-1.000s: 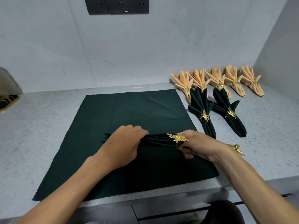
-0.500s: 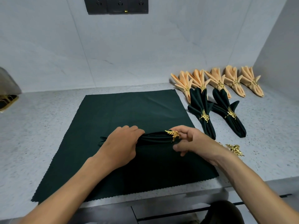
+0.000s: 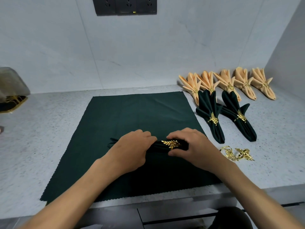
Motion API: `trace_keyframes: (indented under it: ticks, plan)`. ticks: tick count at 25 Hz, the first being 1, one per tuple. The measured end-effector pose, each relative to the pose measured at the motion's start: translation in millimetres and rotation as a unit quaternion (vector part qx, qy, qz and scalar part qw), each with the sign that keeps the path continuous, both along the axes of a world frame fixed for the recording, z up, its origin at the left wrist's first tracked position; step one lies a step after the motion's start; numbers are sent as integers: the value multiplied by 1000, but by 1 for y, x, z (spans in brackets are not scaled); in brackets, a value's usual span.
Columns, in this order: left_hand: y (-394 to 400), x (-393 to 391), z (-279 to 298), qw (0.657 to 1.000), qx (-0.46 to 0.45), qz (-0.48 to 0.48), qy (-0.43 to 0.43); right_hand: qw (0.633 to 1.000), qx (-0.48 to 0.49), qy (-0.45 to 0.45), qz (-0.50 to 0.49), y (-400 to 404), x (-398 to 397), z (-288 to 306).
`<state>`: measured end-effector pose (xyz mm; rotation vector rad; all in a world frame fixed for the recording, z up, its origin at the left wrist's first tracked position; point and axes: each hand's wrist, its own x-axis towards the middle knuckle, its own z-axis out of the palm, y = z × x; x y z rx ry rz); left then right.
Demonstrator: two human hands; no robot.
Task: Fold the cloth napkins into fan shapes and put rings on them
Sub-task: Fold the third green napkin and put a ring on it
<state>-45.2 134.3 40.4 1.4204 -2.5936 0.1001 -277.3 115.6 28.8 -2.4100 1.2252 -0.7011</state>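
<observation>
A pleated dark green napkin point(image 3: 158, 146) lies crosswise on a flat dark green cloth point(image 3: 132, 113). My left hand point(image 3: 130, 149) grips its left part, fingers curled over the folds. My right hand point(image 3: 189, 146) pinches the gold leaf ring point(image 3: 171, 143) that sits around the napkin between my two hands. The napkin's left tips point(image 3: 111, 142) poke out past my left hand; its right end is hidden under my right hand.
Two ringed green fan napkins point(image 3: 212, 116) and a row of several ringed orange ones point(image 3: 229, 83) lie at the right back. Two loose gold rings point(image 3: 237, 153) sit right of my right hand. A dark gold-rimmed tray point(image 3: 9, 104) is at far left. The counter edge runs close below the cloth.
The gold ring has slid leftward along the napkin toward my left hand. My right hand moved left with it, uncovering the loose rings on the counter.
</observation>
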Motion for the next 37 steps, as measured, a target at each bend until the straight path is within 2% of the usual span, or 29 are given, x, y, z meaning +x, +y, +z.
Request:
trace_keyframes:
  ticks: [5, 8, 12, 15, 19, 25, 32, 37]
  plan:
    - [-2, 4, 0, 999, 30, 15, 27, 1000, 8, 2, 26, -1, 24, -11]
    - [2, 11, -6, 997, 67, 26, 34, 999, -17, 33, 11, 2, 18, -25]
    - [5, 6, -13, 995, 79, 29, 44, 1000, -8, 22, 0, 3, 18, -39]
    - [-2, -9, -15, 997, 71, 5, 28, 1000, -9, 5, -16, 1, 19, -46]
    - [-7, -19, -18, 998, 47, 26, -45, 999, -7, -32, -17, 3, 21, -50]
    - [-10, -20, -22, 997, 78, 23, -8, 999, 0, -39, -14, 3, 23, -54]
    - [-18, -15, -4, 988, 76, -6, -132, 999, -40, -12, -35, 11, 22, -52]
    - [-13, -20, -6, 977, 19, 1, -210, 997, -58, 17, -49, 18, 25, -51]
